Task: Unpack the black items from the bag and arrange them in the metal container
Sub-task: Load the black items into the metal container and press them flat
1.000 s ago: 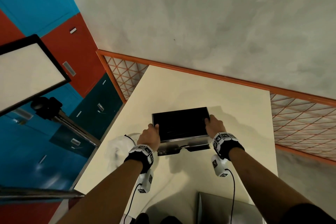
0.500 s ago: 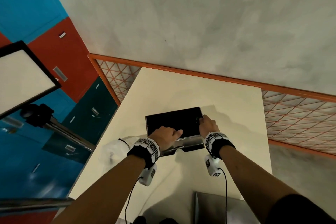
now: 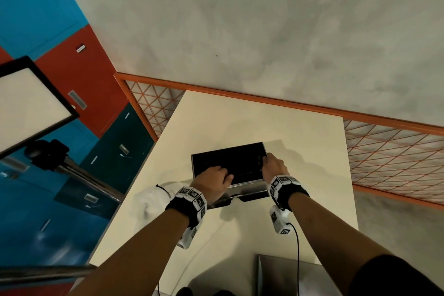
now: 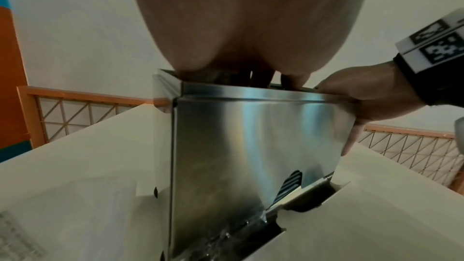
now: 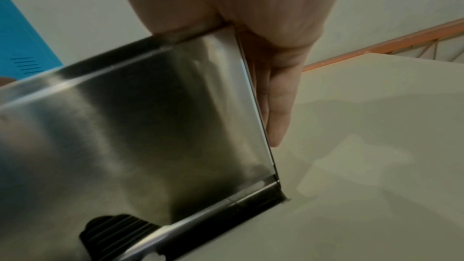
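The metal container (image 3: 249, 187) stands mid-table, its open top filled with flat black items (image 3: 228, 158). My left hand (image 3: 212, 180) lies over the near left part of the black items, and in the left wrist view its fingertips (image 4: 261, 78) dip past the rim. My right hand (image 3: 274, 166) grips the container's right edge, with its fingers (image 5: 278, 106) running down the side wall. A ribbed black item (image 4: 288, 186) shows in a slot at the foot of the front wall (image 5: 138, 116). The white bag (image 3: 149, 202) lies slack left of the container.
The cream table (image 3: 240, 122) is bordered behind and at the right by an orange mesh fence (image 3: 389, 151). A light panel on a stand (image 3: 28, 101) is at the left. A grey metal object (image 3: 283, 276) sits at the near table edge.
My left hand has left the container's left edge and moved right onto the black items. The right hand keeps its hold on the right edge.
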